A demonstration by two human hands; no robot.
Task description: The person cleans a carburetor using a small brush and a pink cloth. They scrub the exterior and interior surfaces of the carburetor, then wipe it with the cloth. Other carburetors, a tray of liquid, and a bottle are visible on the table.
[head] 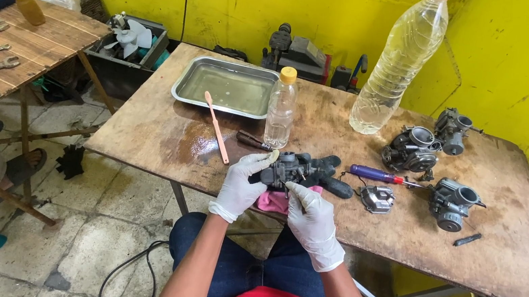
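Both my hands wear white gloves. My left hand [241, 183] grips a dark grey carburetor [292, 168] at the table's near edge, with a small pale part pinched at its fingertips. My right hand [315, 222] holds the carburetor from below and the right, over a pink rag [273, 201]. A black-handled tool [335, 187] lies just right of the carburetor.
On the wooden table [164, 135]: a metal tray [229, 87] of liquid, a pink brush [217, 127], a small bottle [281, 107], a large bottle [401, 59], a blue-handled screwdriver [379, 176], a metal cover [378, 199], three more carburetors [452, 204]. Wrenches lie on the left bench [33, 43].
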